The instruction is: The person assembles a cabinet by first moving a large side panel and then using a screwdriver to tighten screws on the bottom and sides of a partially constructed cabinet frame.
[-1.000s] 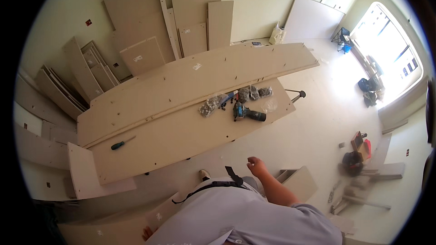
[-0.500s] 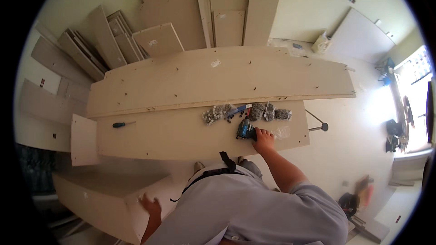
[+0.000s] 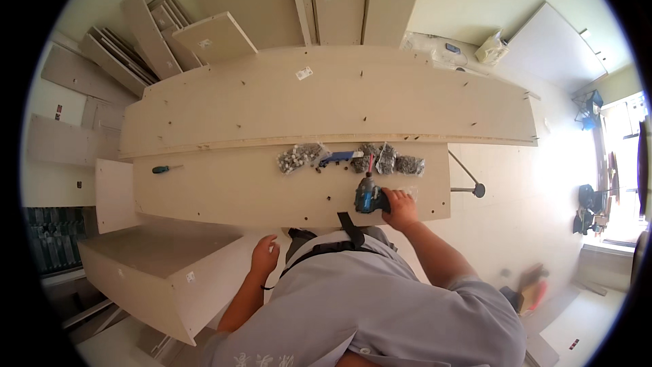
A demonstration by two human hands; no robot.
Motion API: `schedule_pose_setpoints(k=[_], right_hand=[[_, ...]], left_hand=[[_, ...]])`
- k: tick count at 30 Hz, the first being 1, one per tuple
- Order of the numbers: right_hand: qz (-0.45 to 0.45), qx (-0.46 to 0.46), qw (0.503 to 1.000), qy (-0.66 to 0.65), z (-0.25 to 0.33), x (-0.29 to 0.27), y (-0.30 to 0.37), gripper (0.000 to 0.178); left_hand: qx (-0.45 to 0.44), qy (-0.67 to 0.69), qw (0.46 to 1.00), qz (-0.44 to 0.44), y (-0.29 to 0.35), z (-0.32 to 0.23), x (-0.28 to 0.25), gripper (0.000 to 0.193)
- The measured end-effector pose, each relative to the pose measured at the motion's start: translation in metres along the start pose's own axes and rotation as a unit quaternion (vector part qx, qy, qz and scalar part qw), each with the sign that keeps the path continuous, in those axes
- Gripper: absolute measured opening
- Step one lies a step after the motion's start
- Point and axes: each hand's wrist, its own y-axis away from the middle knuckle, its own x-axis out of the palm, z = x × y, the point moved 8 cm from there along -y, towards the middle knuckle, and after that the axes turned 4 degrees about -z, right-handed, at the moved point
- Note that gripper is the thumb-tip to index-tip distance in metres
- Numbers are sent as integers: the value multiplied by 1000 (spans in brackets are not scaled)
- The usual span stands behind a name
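Observation:
My right hand (image 3: pixel 401 208) is wrapped round the handle of a blue and black cordless drill (image 3: pixel 367 197) above the near board (image 3: pixel 272 194). Its bit points away from me, toward small clear bags of dark hardware (image 3: pixel 386 158). Over the gap by my waist, near the board's front edge, hangs my left hand (image 3: pixel 265 253), its fingers loosely bent and apart, with nothing seen in it. Left of the drill lie a bag of pale fittings (image 3: pixel 299 158) and a blue-handled tool (image 3: pixel 337 157) with loose dark pieces beside it. A screwdriver (image 3: pixel 163 169) rests at the board's left end.
A long board (image 3: pixel 305 105) with upright pegs lies behind the near one. An open box-shaped cabinet piece (image 3: pixel 156 251) stands at lower left. Several panels (image 3: pixel 217 37) lean on the far wall. A rod with a round foot (image 3: pixel 478 190) sticks out at the right.
My left hand has come up and right, closer to my waist. The drill has turned so its bit points away from me, still in my right hand. The whole view has shifted slightly.

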Motion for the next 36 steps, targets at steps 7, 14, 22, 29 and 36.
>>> schedule_pose_setpoints(k=[7,14,22,29,36], right_hand=[[14,42,998,44,-48,-12,-18,72],[10,85,996,29,-55,0,-10,73],[-26,60,998,8,-33,-28,12,57],[-91,24,995,-45,-29,-48,28,41],[-8,-146,979,-139,61,-24,-21,39]], left_hand=[[155,-53,985,48,-95,-106,45,30],[380,-189,905,18,-183,-236,102,32],[233,-351,897,135,-238,-227,155,41],[145,-18,989,-25,-237,-217,66,40],[-2,-6,993,-121,-255,-87,20,45]])
